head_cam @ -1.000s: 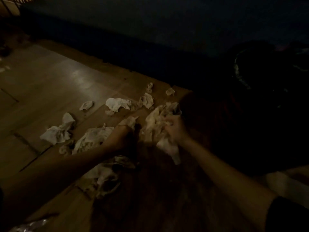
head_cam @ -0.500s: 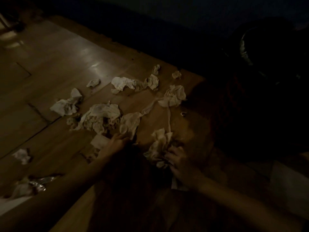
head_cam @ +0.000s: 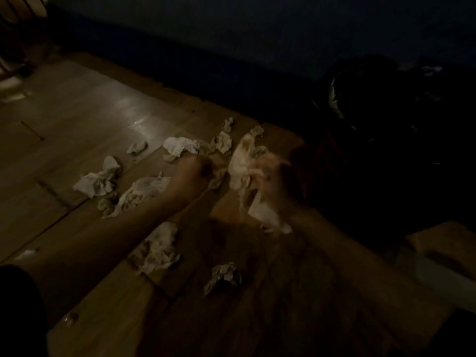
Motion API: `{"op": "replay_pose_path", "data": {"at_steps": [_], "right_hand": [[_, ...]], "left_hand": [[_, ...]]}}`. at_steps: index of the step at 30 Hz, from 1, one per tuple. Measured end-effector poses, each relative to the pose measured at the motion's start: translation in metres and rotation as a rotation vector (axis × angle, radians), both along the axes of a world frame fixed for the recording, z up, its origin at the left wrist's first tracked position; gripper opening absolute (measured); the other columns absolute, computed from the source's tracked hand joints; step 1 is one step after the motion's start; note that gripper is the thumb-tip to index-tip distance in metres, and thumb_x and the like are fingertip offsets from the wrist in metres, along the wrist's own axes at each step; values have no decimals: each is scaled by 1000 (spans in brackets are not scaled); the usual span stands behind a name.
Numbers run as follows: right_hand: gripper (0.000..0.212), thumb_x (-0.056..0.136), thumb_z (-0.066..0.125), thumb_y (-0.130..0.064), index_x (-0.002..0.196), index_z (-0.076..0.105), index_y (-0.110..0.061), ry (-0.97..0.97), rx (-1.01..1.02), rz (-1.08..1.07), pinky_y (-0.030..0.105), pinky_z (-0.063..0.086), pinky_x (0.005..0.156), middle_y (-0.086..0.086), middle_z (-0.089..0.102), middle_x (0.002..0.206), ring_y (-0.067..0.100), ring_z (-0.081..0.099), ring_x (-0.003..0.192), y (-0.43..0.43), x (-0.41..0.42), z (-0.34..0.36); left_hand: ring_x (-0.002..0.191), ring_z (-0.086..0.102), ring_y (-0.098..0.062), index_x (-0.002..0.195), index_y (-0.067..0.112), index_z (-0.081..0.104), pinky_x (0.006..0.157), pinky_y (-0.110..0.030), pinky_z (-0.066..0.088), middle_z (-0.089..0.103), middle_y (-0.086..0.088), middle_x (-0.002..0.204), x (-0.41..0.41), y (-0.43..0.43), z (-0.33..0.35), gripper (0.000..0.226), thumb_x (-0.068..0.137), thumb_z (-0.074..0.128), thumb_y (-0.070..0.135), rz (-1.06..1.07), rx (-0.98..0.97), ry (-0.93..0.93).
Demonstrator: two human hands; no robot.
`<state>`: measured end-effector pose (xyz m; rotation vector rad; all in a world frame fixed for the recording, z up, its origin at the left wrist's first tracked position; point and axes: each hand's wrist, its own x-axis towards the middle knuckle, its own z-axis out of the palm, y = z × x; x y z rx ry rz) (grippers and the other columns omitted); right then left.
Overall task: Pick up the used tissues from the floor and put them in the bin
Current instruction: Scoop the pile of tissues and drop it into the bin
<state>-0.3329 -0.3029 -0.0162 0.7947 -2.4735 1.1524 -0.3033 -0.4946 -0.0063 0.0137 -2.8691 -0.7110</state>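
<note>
The scene is dark and my hands are blurred. My right hand (head_cam: 273, 181) grips a bunch of crumpled white tissues (head_cam: 244, 168) lifted above the wooden floor. My left hand (head_cam: 192, 168) is just left of that bunch, fingers curled, touching a strip of tissue (head_cam: 216, 180). Several more crumpled tissues lie on the floor: one at the left (head_cam: 96, 180), one under my left forearm (head_cam: 144, 189), one behind my hands (head_cam: 180, 146), one nearer me (head_cam: 159, 249) and a small wad (head_cam: 224, 275). The dark bin (head_cam: 337, 99) with a black liner stands at the right.
A dark wall or furniture edge (head_cam: 231, 73) runs along the back of the floor. A pale object (head_cam: 438, 269) lies at the right near my right forearm. My dark sleeve (head_cam: 18, 313) shows at the bottom left.
My right hand has lifted its bunch of tissues up and forward, toward the bin side. My left hand has moved forward next to it. The camera view has shifted.
</note>
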Motion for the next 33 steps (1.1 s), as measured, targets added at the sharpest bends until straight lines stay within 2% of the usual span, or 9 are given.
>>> {"op": "replay_pose_path", "data": {"at_steps": [2, 6, 12, 14, 18, 21, 24, 29, 33], "right_hand": [[10, 85, 57, -2, 81, 66, 2, 145, 25, -69, 30, 47, 66, 19, 64, 84, 27, 61, 78, 4, -13, 56], [19, 88, 52, -2, 72, 62, 3, 249, 97, -205, 11, 29, 53, 6, 51, 73, 13, 46, 63, 50, -22, 154], [19, 83, 54, -2, 67, 61, 6, 272, 159, -517, 26, 26, 49, 14, 54, 63, 15, 39, 52, 133, -45, 238], [25, 82, 53, -2, 58, 55, 5, 270, 142, -569, 22, 28, 44, 9, 46, 51, 13, 34, 45, 155, -48, 246], [26, 88, 50, -10, 66, 58, 0, 72, 162, -615, 14, 32, 41, 6, 53, 59, 14, 47, 53, 177, -54, 235], [10, 89, 52, -15, 85, 61, -11, -166, 283, -585, 24, 45, 52, 1, 58, 77, 15, 55, 67, 182, -55, 219], [14, 89, 55, -12, 96, 66, -16, -342, 341, -540, 31, 52, 70, 7, 65, 95, 18, 59, 75, 178, -51, 208], [21, 81, 68, -7, 101, 68, -15, -302, 280, -461, 25, 47, 76, 9, 67, 103, 18, 61, 90, 143, -40, 203], [25, 82, 65, -21, 106, 63, -18, -37, 382, -302, 32, 45, 85, 5, 59, 107, 21, 48, 103, 92, -22, 193]], "left_hand": [[75, 61, -23, 86, 3, 70, 65, -26, 40, 71, -17, 88, -27, 18, 42, 11, 82, 64, 12, -44, -20, 112], [79, 56, -8, 91, 10, 71, 71, -20, 41, 71, -8, 94, -65, 62, 127, 13, 81, 66, 17, -204, 20, 289], [76, 59, -3, 86, 12, 75, 60, 3, 38, 75, -3, 89, -97, 138, 219, 11, 79, 68, 17, -425, 184, 482], [73, 59, -2, 84, 13, 75, 59, 5, 38, 75, -2, 88, -104, 164, 233, 10, 80, 67, 17, -490, 221, 490], [71, 58, -2, 86, 14, 71, 58, -1, 42, 72, -1, 89, -112, 200, 231, 9, 82, 64, 17, -584, 230, 416], [87, 63, -11, 108, 16, 63, 70, -12, 47, 68, -3, 100, -116, 202, 215, 27, 81, 64, 13, -640, 161, 231], [94, 62, -13, 119, 19, 58, 82, -23, 50, 67, -6, 106, -117, 181, 199, 42, 80, 62, 4, -605, 148, 155], [93, 65, -16, 107, 14, 66, 83, -26, 52, 70, -8, 98, -105, 133, 176, 34, 81, 56, -4, -404, 234, 217], [92, 63, -14, 105, 16, 65, 85, -29, 53, 67, -3, 99, -98, 102, 147, 27, 85, 55, 1, -298, 187, 101]]}}
